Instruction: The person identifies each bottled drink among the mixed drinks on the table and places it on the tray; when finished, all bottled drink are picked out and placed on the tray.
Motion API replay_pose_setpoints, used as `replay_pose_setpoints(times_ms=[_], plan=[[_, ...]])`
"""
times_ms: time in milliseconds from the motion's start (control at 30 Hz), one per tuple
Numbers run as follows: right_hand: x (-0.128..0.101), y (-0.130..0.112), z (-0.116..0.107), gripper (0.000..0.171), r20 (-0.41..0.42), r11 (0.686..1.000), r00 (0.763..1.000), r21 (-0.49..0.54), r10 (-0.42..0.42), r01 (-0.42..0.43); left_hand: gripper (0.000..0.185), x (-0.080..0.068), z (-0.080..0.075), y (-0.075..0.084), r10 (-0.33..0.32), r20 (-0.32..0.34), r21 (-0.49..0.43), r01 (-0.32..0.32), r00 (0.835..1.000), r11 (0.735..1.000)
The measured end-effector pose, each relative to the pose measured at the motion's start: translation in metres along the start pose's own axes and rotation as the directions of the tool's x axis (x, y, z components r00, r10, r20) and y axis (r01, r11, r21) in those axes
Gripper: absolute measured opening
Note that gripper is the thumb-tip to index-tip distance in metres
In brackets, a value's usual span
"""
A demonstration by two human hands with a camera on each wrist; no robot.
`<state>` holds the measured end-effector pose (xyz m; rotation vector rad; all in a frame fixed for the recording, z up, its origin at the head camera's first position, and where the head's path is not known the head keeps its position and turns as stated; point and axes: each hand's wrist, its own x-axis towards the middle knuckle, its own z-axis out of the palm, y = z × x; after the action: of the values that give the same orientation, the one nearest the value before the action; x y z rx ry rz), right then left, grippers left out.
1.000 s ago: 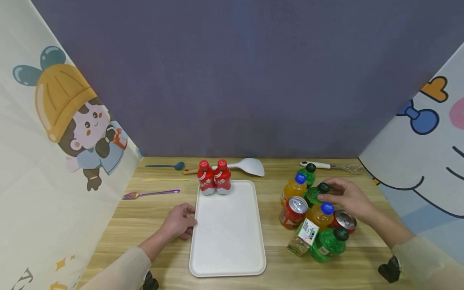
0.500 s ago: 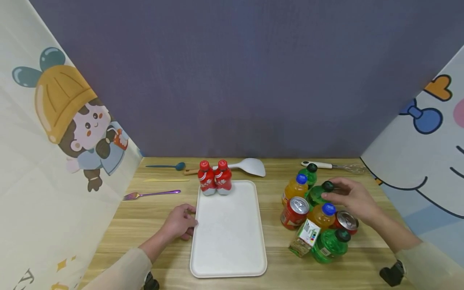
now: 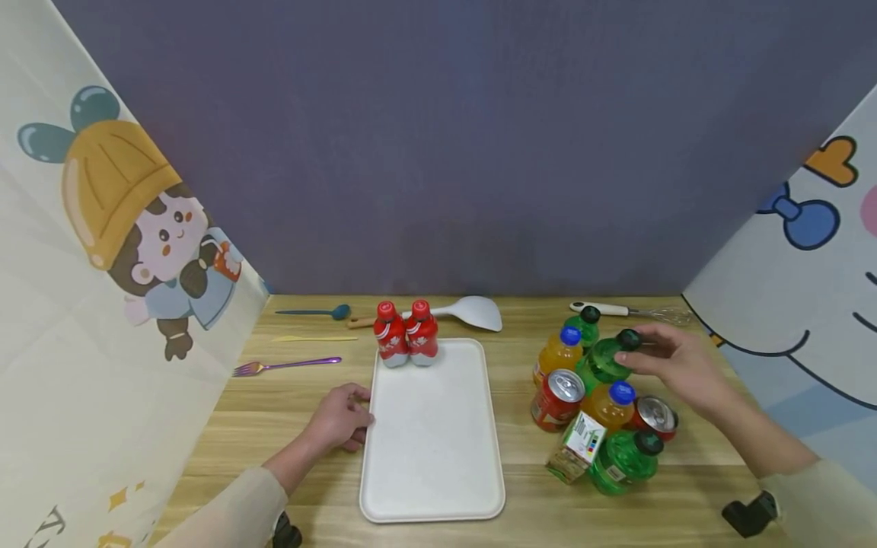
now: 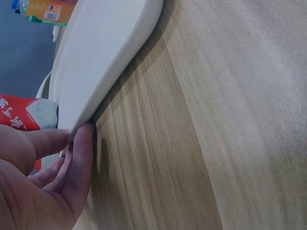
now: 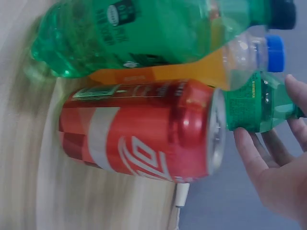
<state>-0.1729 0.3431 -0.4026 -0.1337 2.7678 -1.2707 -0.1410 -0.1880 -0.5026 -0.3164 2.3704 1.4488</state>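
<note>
My left hand (image 3: 337, 420) pinches the left rim of a white tray (image 3: 432, 441); in the left wrist view, the fingers (image 4: 84, 153) sit against its edge. Two red-capped red bottles (image 3: 406, 335) stand side by side at the tray's far end. At the right, my right hand (image 3: 674, 364) grips a green bottle (image 3: 606, 361) with a dark cap, tilted to the right among the drinks. The right wrist view shows thumb and fingers around that green bottle (image 5: 254, 105), behind a red can (image 5: 139, 129).
Crowded around the held bottle are orange juice bottles (image 3: 558, 356), red cans (image 3: 556, 400), a drink carton (image 3: 577, 447) and other green bottles (image 3: 622, 462). A whisk (image 3: 630, 313) and a spatula (image 3: 473, 313) lie at the back. A spoon, a yellow utensil and a fork (image 3: 286, 367) lie left.
My right hand has moved a little right and up with the green bottle, which has risen slightly and leans more. The left hand and the tray stay in place.
</note>
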Motion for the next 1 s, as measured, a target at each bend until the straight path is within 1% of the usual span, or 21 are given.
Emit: replay_pose_setpoints(times_ms=[100, 233, 367, 567, 700, 833, 1000], plan=[[0.0, -0.004, -0.005, 0.063, -0.04, 1.0, 0.999, -0.022, -0.001, 0.0, 0.041, -0.001, 0.0, 0.001, -0.001, 0.001, -0.003, 0.001, 1.0, 1.0], [0.0, -0.009, -0.012, 0.054, -0.084, 0.999, 0.996, 0.014, -0.029, 0.03, 0.041, -0.001, -0.001, 0.001, -0.002, 0.002, -0.001, 0.002, 1.0, 1.0], [-0.002, -0.019, -0.021, 0.05, -0.114, 0.999, 0.992, -0.011, -0.045, 0.044, 0.041, 0.0, -0.001, 0.001, 0.001, 0.005, 0.006, -0.001, 1.0, 1.0], [-0.003, -0.041, -0.035, 0.046, -0.134, 0.998, 0.99, -0.052, -0.048, 0.042, 0.041, 0.001, -0.001, 0.001, -0.003, 0.009, 0.008, 0.003, 1.0, 1.0], [-0.002, -0.053, -0.044, 0.044, -0.146, 0.997, 0.987, -0.05, -0.068, 0.062, 0.04, 0.002, -0.001, 0.001, -0.003, 0.008, 0.009, 0.003, 1.0, 1.0], [-0.001, -0.063, -0.049, 0.044, -0.163, 0.995, 0.982, -0.053, -0.092, 0.084, 0.039, 0.001, -0.001, 0.001, 0.0, 0.002, 0.009, 0.0, 1.0, 1.0], [0.0, -0.078, -0.051, 0.046, -0.171, 0.995, 0.981, -0.066, -0.089, 0.078, 0.038, -0.001, 0.0, 0.002, 0.005, 0.001, 0.009, -0.005, 1.0, 1.0]])
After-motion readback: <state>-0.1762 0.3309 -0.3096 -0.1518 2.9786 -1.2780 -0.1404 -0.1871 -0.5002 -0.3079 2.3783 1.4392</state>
